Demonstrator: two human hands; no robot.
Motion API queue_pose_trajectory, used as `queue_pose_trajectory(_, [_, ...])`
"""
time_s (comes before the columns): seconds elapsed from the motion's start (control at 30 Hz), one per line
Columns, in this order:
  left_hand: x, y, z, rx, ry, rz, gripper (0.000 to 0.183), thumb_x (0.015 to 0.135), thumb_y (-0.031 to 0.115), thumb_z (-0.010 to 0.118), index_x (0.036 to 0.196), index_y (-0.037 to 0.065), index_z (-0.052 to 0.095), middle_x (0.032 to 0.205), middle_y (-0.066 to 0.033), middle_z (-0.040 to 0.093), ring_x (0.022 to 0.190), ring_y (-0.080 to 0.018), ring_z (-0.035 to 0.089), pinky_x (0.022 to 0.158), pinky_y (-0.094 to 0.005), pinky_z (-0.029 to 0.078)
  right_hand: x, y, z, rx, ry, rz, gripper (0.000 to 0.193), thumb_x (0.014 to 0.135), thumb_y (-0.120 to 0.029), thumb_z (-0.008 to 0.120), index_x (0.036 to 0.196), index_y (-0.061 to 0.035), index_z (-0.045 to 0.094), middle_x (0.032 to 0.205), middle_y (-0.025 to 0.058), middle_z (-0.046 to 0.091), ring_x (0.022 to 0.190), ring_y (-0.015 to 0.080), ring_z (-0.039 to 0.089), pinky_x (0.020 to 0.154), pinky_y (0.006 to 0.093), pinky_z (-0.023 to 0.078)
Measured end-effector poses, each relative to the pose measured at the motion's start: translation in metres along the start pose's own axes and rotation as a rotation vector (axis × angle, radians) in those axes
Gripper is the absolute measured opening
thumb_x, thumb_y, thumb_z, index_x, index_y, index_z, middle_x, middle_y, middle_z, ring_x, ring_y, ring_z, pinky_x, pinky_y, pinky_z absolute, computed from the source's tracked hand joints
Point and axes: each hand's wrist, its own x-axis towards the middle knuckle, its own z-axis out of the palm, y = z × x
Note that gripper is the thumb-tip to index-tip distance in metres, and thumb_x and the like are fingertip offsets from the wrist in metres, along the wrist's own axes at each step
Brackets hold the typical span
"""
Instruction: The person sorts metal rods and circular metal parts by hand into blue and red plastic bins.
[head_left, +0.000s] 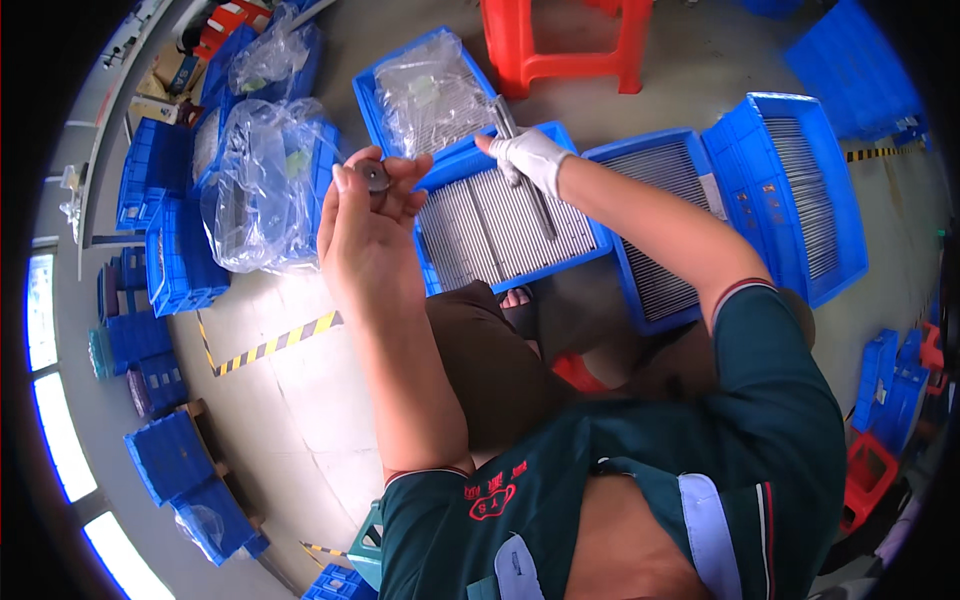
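Raised over the left edge of the nearest blue crate (430, 265), my bare left hand (372, 215) pinches a small round dark metal piece (375, 176) with a hole in its centre. My right hand (530, 160), in a white glove with a bare fingertip showing, grips a long slim grey metal tool (543, 212). That tool slants across the crate, one end sticking up beyond the glove; its exact kind is unclear. Rows of thin metal rods (470, 225) lie side by side in the crate below both hands. The two hands are apart.
Another crate (372, 110) beyond holds rods under clear plastic. More rod-filled crates (655, 322) stand to the right, one tilted (850, 270). A plastic bag (265, 190) drapes over crates at left. A red stool (570, 67) stands at the back. Yellow-black tape (280, 343) marks the floor.
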Motion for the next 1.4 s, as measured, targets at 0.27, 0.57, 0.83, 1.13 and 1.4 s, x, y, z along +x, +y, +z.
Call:
queue_pose_trajectory(0.27, [-0.028,0.028,-0.030,-0.235,-0.189,0.003,0.043,0.098,0.033,0.033,0.116,-0.003,0.048,0.093,-0.0160,0.056,0.092,-0.0313,0.057,0.082,-0.0365,0.041,0.106,0.129,0.037,-0.068,0.440,0.271,0.049,0.070,-0.049,0.073,0.086,-0.0033,0.065,0.072,0.0094,0.064,0.060,0.0207,0.060,0.054,0.0369,0.045])
queue_pose_trajectory(0.57, [-0.035,0.047,-0.041,-0.251,-0.185,-0.126,0.035,0.096,0.033,0.041,0.116,0.005,0.037,0.087,-0.0091,0.048,0.087,-0.0236,0.047,0.079,-0.0376,0.033,0.100,0.181,0.070,-0.796,0.551,0.455,0.029,0.082,-0.021,0.056,0.105,-0.0036,0.056,0.102,0.0193,0.063,0.098,0.0347,0.061,0.085,0.0415,0.048])
queue_pose_trajectory(0.83, [-0.037,0.047,-0.049,-0.293,-0.188,-0.139,0.037,0.096,0.036,0.039,0.115,0.005,0.039,0.086,-0.0097,0.050,0.086,-0.0248,0.048,0.080,-0.0384,0.034,0.063,0.167,0.070,-1.064,0.574,0.264,0.022,0.081,-0.018,0.061,0.100,-0.0068,0.061,0.101,0.0170,0.062,0.095,0.0307,0.062,0.078,0.0417,0.051])
queue_pose_trajectory(1.13, [-0.041,0.047,-0.045,-0.375,-0.047,-0.107,0.045,0.096,0.042,0.035,0.112,0.000,0.042,0.081,-0.0144,0.053,0.076,-0.0291,0.053,0.074,-0.0393,0.043,0.053,0.188,0.020,-1.084,0.631,0.167,0.022,0.079,-0.024,0.062,0.089,-0.0044,0.060,0.088,0.0184,0.062,0.084,0.0346,0.062,0.073,0.0445,0.049])
queue_pose_trajectory(1.4, [-0.041,0.048,-0.045,-0.371,-0.138,-0.128,0.045,0.097,0.041,0.035,0.113,0.000,0.041,0.082,-0.0143,0.053,0.078,-0.0288,0.052,0.075,-0.0384,0.041,0.048,0.197,0.048,-1.078,0.471,0.158,0.015,0.080,-0.013,0.052,0.092,-0.0075,0.060,0.091,0.0179,0.064,0.087,0.0347,0.063,0.074,0.0448,0.050])
